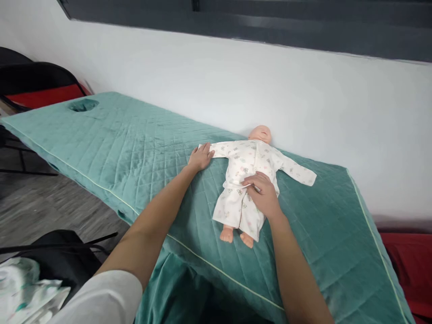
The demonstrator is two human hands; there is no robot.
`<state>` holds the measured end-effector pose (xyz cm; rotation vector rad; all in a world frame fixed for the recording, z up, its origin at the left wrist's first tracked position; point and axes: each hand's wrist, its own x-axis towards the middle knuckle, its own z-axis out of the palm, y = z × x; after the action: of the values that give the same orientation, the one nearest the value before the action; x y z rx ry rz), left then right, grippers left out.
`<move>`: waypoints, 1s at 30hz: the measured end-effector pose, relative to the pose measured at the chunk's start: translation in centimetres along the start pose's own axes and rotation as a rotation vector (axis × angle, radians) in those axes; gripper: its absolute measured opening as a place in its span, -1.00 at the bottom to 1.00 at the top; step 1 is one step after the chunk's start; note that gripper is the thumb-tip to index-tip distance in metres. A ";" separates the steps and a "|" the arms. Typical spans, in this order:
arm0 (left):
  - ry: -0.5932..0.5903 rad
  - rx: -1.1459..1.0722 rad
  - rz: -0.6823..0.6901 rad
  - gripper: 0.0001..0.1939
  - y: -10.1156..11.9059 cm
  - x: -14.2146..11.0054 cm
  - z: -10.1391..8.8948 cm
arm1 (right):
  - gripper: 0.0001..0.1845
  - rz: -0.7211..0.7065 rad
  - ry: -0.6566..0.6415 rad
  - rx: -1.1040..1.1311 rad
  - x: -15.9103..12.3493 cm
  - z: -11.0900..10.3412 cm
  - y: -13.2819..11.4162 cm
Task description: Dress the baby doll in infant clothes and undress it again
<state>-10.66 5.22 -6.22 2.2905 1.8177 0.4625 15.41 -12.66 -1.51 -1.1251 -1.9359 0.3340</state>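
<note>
A baby doll (260, 133) lies on its back, its head near the wall. It wears a white patterned top (241, 157) and matching trousers (229, 208), with its bare feet showing below. My left hand (201, 156) rests across the end of the sleeve on the left, fingers stretched out over the cuff. At the doll's waist, my right hand (265, 194) has its thumb and fingers pinched at the lower hem of the top. The other sleeve (299, 172) lies spread out to the right, its end covering the doll's hand.
A green quilted cover (135, 135) drapes the massage bed, which has a face hole (83, 105) at its far left end. Black and red chairs (40, 85) stand beyond it. White packets (27, 288) lie at lower left. Something red (408, 265) is at right.
</note>
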 end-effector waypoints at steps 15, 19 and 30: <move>-0.010 0.046 -0.065 -0.31 -0.2 -0.5 -0.3 | -0.63 -0.141 -0.083 -0.053 -1.2 -0.4 0.2; 0.068 0.020 -0.068 -0.31 0.2 -1.7 -0.3 | -0.63 -0.135 -0.037 0.015 -2.1 -0.6 -0.7; 0.210 0.040 0.195 -0.51 5.9 -10.2 0.0 | -0.40 0.393 0.312 0.050 -4.2 -3.5 4.2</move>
<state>-7.33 -6.11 -5.62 2.5445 1.7107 0.7285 21.55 -14.31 -4.18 -1.4318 -1.4249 0.3887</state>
